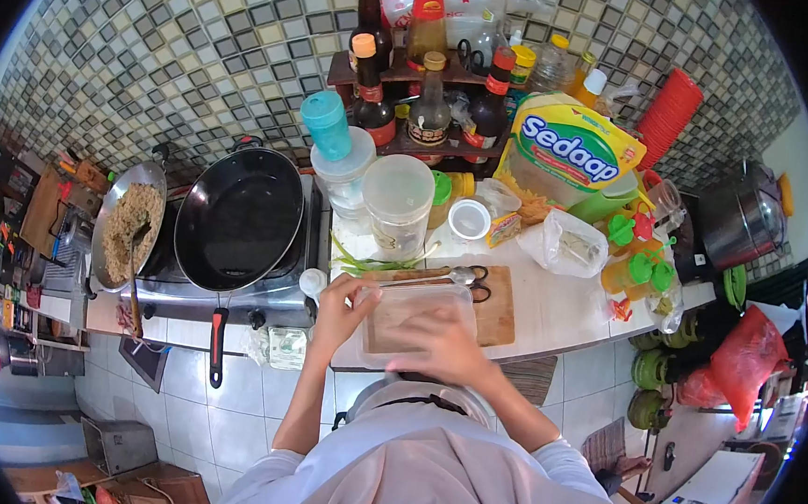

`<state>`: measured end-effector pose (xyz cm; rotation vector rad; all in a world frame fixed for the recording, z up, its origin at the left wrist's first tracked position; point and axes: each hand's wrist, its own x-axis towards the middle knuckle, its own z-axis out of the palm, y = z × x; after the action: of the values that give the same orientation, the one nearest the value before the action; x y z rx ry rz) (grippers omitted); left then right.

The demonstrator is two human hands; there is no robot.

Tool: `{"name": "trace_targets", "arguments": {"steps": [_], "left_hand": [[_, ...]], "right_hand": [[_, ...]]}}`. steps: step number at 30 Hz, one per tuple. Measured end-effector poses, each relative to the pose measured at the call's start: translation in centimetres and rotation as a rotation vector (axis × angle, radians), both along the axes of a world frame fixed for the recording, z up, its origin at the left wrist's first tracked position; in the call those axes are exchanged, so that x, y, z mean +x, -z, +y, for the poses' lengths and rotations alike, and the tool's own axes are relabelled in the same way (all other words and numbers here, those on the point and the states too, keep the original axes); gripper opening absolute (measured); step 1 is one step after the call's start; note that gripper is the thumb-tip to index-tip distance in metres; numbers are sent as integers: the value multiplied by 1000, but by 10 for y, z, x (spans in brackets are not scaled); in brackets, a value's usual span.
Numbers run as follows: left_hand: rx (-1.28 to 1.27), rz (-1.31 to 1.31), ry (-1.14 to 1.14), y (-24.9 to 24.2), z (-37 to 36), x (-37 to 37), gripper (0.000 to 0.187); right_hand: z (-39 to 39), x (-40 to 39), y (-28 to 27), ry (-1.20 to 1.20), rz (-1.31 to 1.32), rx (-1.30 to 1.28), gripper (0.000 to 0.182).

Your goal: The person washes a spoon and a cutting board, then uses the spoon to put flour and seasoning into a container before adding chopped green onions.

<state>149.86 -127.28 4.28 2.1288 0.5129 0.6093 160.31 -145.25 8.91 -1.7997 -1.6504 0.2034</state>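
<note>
A clear rectangular plastic container (pixel 375 332) rests on the wooden cutting board (pixel 498 307) at the counter's front edge. My left hand (pixel 344 311) pinches its upper left rim. Smeared by motion, my right hand (pixel 442 345) hovers over the container, and its fingers cannot be made out clearly. Just behind the container lie a spoon (pixel 460 275) and dark-handled scissors (pixel 480 284). Green onion stalks (pixel 366 263) are on the counter beyond my left hand.
On the stove to the left sit a black frying pan (pixel 240 217) and a wok (pixel 103 231) of rice-like food with a ladle. Tall plastic jars (pixel 396 205), a white cup (pixel 469 220) and a white plastic bag (pixel 564 244) stand behind. Sauce bottles (pixel 430 104) fill the rack.
</note>
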Motion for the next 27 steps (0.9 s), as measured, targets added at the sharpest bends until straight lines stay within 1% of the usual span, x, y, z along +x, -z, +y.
{"name": "trace_targets", "arguments": {"steps": [1, 3, 5, 6, 8, 17, 20, 24, 26, 27], "left_hand": [[-31, 0, -26, -3, -3, 0, 19], [-63, -1, -62, -6, -5, 1, 16], [-61, -50, -85, -6, -5, 1, 16], [-63, -51, -87, -7, -6, 0, 16], [-68, -63, -98, -8, -6, 2, 15], [-69, -58, -72, -3, -7, 8, 15], [-105, -72, -58, -3, -9, 10, 15], [-88, -69, -51, -6, -8, 10, 16], [-132, -53, -80, -9, -7, 9, 17], [-131, -53, -76, -10, -7, 8, 17]], "right_hand": [[-6, 15, -5, 80, 58, 9, 32], [-16, 49, 14, 325, 285, 85, 21], [-23, 75, 13, 554, 316, 19, 21], [-30, 84, 21, 552, 314, 16, 21], [-36, 98, 42, 536, 90, -27, 23], [-41, 98, 45, 524, 2, -94, 25], [-45, 100, 39, 523, 17, -106, 24], [-45, 102, 38, 512, 39, -73, 22], [-41, 105, 35, 526, 145, -69, 20], [-36, 107, 32, 529, 146, -68, 20]]}}
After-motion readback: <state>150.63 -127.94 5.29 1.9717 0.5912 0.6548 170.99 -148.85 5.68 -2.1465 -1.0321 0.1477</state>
